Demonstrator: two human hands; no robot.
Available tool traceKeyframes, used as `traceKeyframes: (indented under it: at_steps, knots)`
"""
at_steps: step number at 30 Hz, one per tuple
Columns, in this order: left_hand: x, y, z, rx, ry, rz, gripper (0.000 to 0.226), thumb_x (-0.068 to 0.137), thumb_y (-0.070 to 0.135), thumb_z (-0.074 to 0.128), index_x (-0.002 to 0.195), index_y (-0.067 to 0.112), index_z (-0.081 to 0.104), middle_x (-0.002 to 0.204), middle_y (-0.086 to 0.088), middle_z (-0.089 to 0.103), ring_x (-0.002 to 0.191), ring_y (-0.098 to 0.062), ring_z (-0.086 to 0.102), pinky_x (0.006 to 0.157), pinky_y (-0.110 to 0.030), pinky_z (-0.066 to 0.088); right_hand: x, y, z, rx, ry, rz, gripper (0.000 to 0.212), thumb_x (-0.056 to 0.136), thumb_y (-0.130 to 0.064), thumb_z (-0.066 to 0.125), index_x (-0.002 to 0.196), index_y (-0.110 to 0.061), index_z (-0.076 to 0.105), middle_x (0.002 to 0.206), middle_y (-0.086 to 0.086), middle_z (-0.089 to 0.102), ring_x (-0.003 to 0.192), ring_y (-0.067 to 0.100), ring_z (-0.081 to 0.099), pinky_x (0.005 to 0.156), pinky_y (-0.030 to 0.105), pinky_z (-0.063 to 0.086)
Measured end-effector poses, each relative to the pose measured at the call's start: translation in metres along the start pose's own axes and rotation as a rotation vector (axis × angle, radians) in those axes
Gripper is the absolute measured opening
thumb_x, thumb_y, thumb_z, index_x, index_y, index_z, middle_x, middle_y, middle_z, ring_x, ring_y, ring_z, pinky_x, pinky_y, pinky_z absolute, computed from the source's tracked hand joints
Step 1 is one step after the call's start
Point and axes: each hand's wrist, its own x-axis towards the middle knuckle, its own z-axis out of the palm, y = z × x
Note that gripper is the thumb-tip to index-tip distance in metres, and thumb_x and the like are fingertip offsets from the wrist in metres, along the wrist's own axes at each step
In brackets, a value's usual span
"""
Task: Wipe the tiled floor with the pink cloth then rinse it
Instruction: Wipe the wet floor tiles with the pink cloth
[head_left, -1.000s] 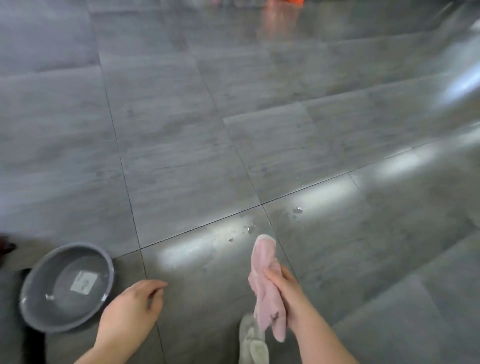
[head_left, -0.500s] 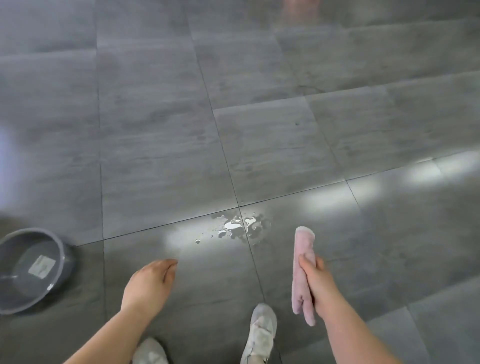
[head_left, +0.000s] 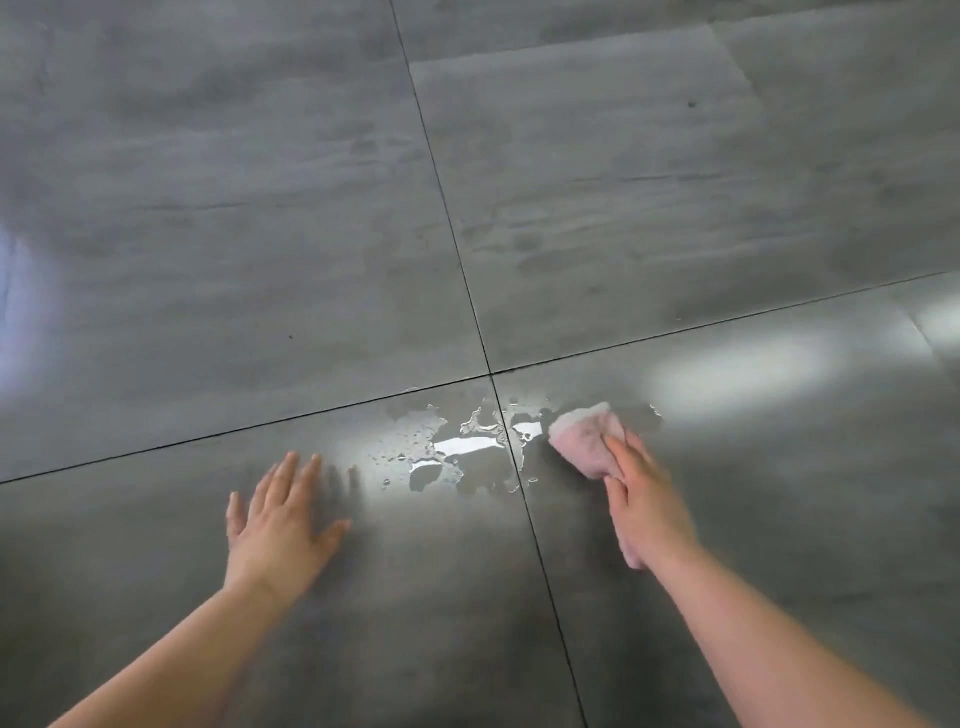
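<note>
Pressing the right hand (head_left: 647, 499) palm down on the one pink cloth (head_left: 584, 434), fingers lying fairly straight along its top, thumb hidden, not clenching. Pinning that cloth, bunched and folded, against the tiled floor (head_left: 208, 208) on the near right tile, with its far end touching the right edge of the single water puddle (head_left: 462, 447) and its near end poking out under the heel of the hand. Spreading the left hand (head_left: 280, 525) open and palm down, five digits fanned and holding nothing, low over the tile left of the puddle and well apart from the other hand. Blurring too much there to tell whether touching the floor. Reaching in from the bottom edge with two bare forearms (head_left: 171, 660). Showing a scatter of small droplets (head_left: 387, 457) around the puddle, which is straddling a grout line. Showing four large grey stone-look tiles (head_left: 623, 208) meeting at the grout crossing (head_left: 491, 371) of two dark lines, with more beyond. Catching two pale patches of glare (head_left: 737, 374), one right of the cloth, one at the left edge.
</note>
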Motion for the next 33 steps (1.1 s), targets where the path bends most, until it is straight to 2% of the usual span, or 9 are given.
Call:
traceKeyframes:
  at_steps: [4,8,11,16,18,21,25,29,33]
  knots:
    - [0.039,-0.026,0.039,-0.042,-0.046,-0.120,0.105,0.069,0.060,0.062,0.144,0.024,-0.002,0.156,0.001,-0.007,0.145,-0.016,-0.009,0.116,-0.047,-0.003,0.047,0.016,0.038,0.335,0.368,0.162,0.047,0.092,-0.012,0.042,0.139,-0.014,0.036,0.141,0.016,0.041,0.126,0.033,0.042,0.101,0.040,0.035]
    - [0.037,-0.049,0.043,0.049,-0.179,-0.050,0.116,0.066,0.057,0.068,0.144,0.024,-0.011,0.155,0.001,-0.016,0.143,-0.016,-0.016,0.118,-0.040,-0.003,0.050,-0.002,0.063,0.124,0.223,0.094,0.070,0.088,-0.017,0.052,0.147,-0.011,0.015,0.148,0.021,0.024,0.136,0.036,0.024,0.110,0.046,0.028]
    - [0.036,-0.049,0.044,0.057,-0.191,-0.025,0.119,0.067,0.054,0.068,0.141,0.021,-0.019,0.153,0.001,-0.022,0.142,-0.018,-0.020,0.118,-0.038,-0.004,0.026,-0.034,0.103,-0.208,0.141,-0.292,0.061,0.077,-0.022,0.052,0.136,-0.018,0.036,0.138,0.018,0.040,0.131,0.036,0.024,0.097,0.048,0.045]
    - [0.044,-0.061,0.050,0.053,-0.178,-0.005,0.138,0.050,0.072,0.062,0.124,0.010,-0.036,0.131,0.013,-0.035,0.132,-0.008,-0.030,0.115,-0.037,-0.014,0.058,-0.067,0.124,-0.654,-0.082,-0.737,0.057,0.070,-0.041,0.035,0.123,-0.029,0.050,0.129,0.007,0.060,0.132,0.029,0.027,0.109,0.037,0.006]
    - [0.046,-0.069,0.055,0.038,-0.093,0.066,0.140,0.031,0.080,0.040,0.128,0.009,-0.030,0.140,0.006,-0.027,0.133,-0.005,-0.027,0.111,-0.032,-0.019,0.087,-0.057,0.103,-0.688,-0.003,-0.678,0.061,0.072,-0.040,0.032,0.130,-0.023,0.043,0.131,0.009,0.058,0.129,0.026,0.033,0.110,0.035,0.003]
    - [0.053,-0.082,0.065,0.163,-0.123,0.117,0.128,0.031,0.083,0.025,0.137,0.011,0.031,0.136,-0.016,0.048,0.132,-0.023,0.018,0.111,-0.024,-0.015,0.119,-0.056,0.074,-0.460,0.157,-0.277,0.063,0.085,-0.040,0.024,0.144,-0.017,0.029,0.151,0.016,0.028,0.142,0.033,0.018,0.115,0.039,0.002]
    - [0.058,-0.094,0.074,0.126,-0.201,0.143,0.129,0.033,0.087,0.022,0.142,0.016,0.025,0.135,-0.007,0.047,0.144,-0.016,-0.011,0.113,-0.027,-0.010,0.121,-0.110,0.098,-0.343,0.235,0.026,0.056,0.096,-0.031,0.033,0.147,-0.017,0.014,0.155,0.015,0.008,0.143,0.033,0.004,0.116,0.044,0.004]
    - [0.058,-0.095,0.074,0.076,-0.171,0.148,0.131,0.033,0.088,0.022,0.144,0.021,0.001,0.134,-0.005,0.036,0.143,-0.013,-0.017,0.114,-0.028,-0.009,0.092,-0.164,0.156,-0.392,0.009,-0.505,0.054,0.094,-0.027,0.027,0.147,-0.030,0.018,0.158,0.007,0.007,0.144,0.033,0.006,0.116,0.043,0.006]
    - [0.059,-0.096,0.073,0.059,-0.154,0.144,0.132,0.032,0.088,0.022,0.144,0.021,0.000,0.133,-0.004,0.036,0.143,-0.012,-0.017,0.113,-0.028,-0.009,0.091,-0.163,0.161,-0.605,-0.122,-0.842,0.056,0.067,-0.035,0.033,0.112,-0.032,0.066,0.124,0.002,0.064,0.113,0.023,0.062,0.100,0.037,0.029]
